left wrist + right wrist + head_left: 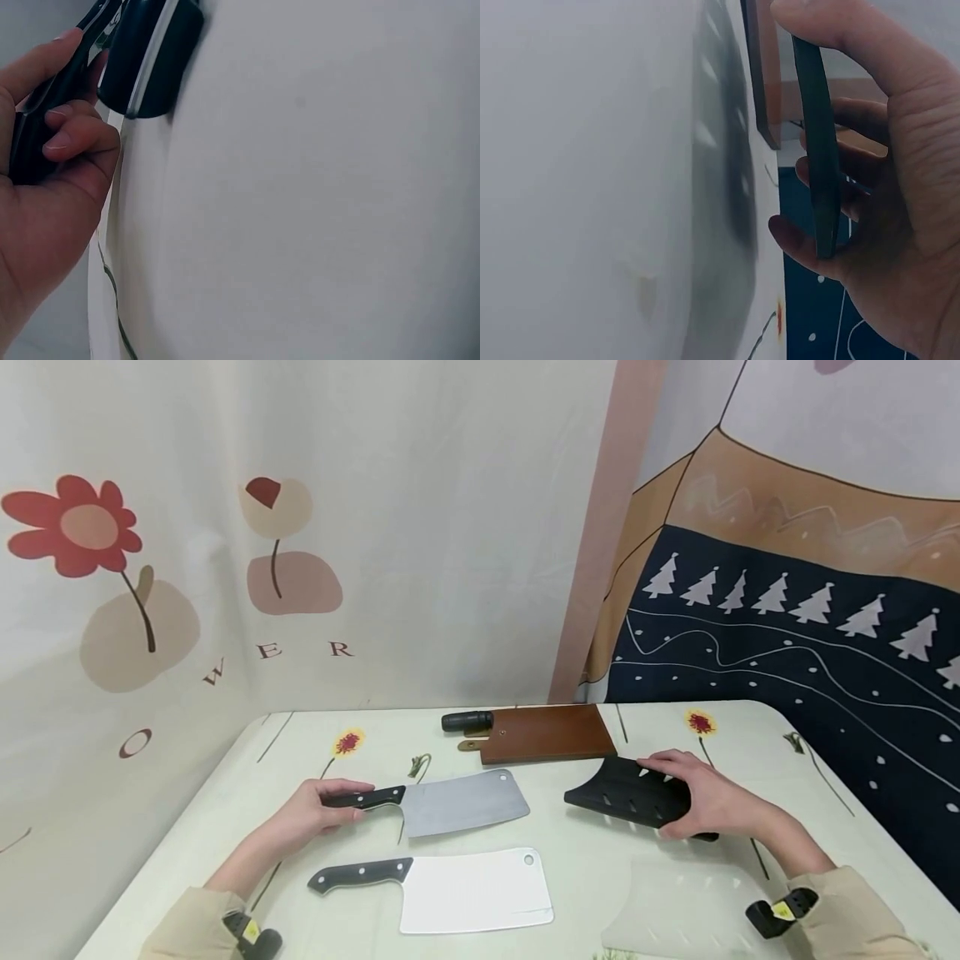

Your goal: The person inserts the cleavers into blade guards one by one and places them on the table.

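My left hand (311, 814) grips the black riveted handle of a cleaver (465, 803), whose broad grey blade points right. In the left wrist view, fingers and thumb close round that handle (34, 142). A second cleaver (476, 892) with a bright blade lies nearer me, its black handle to the left; this handle (150, 64) also shows in the left wrist view. My right hand (708, 797) holds a black slotted panel (630, 792), curved at its left end, by its edges above the table. From the right wrist, the panel (817, 150) appears edge-on between thumb and fingers.
Toward the back of the white flowered table (285, 910) lies a brown sheath (551, 735) with a black handle (467, 721) sticking out. A pale shadow with light spots falls below the right hand. Printed curtains (450, 527) hang behind and to the right.
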A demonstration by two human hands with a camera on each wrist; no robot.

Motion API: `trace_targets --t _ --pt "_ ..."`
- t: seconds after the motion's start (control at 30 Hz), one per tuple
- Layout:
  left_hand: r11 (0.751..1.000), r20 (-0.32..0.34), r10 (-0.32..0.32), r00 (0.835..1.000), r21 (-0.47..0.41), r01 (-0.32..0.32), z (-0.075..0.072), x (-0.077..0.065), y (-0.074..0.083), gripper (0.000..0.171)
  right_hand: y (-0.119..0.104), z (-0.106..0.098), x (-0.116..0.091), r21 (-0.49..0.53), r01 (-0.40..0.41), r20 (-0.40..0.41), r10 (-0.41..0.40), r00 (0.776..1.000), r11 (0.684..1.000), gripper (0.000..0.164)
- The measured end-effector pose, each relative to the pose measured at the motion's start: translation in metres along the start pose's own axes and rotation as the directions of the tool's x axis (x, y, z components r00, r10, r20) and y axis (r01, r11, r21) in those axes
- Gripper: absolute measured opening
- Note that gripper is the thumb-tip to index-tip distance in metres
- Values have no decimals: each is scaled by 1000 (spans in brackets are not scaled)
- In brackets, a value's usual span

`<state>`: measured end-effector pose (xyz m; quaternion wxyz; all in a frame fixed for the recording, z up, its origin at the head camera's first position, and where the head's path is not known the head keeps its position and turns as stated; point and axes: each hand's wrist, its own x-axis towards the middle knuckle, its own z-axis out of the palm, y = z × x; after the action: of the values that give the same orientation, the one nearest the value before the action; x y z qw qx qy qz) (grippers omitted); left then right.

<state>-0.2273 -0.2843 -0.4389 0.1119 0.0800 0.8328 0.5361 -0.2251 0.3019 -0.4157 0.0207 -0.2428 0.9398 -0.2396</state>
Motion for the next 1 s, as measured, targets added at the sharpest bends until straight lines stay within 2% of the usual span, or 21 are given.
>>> trace_targets --t 0.2,0.47,0.73,0.87,1.0 --pt "1000 15 26 1000 1 -27 -3 0 -3 48 -6 0 3 -9 -7 14 7 1000 1000 90" --pt "999 12 30 999 -36 -29 -4 1 0 49 -9 3 5 3 7 -6 -7 1000 1000 88" --pt "996 0 72 997 -58 -72 -3 -2 9 47 -26 16 8 30 127 8 -128 992 991 85" --pt "995 3 82 997 -63 -82 1 1 14 47 -37 20 9 47 148 15 -149 989 988 86" --pt "991 -3 77 997 -109 -77 5 4 20 47 -44 23 12 50 158 22 -159 987 986 88"
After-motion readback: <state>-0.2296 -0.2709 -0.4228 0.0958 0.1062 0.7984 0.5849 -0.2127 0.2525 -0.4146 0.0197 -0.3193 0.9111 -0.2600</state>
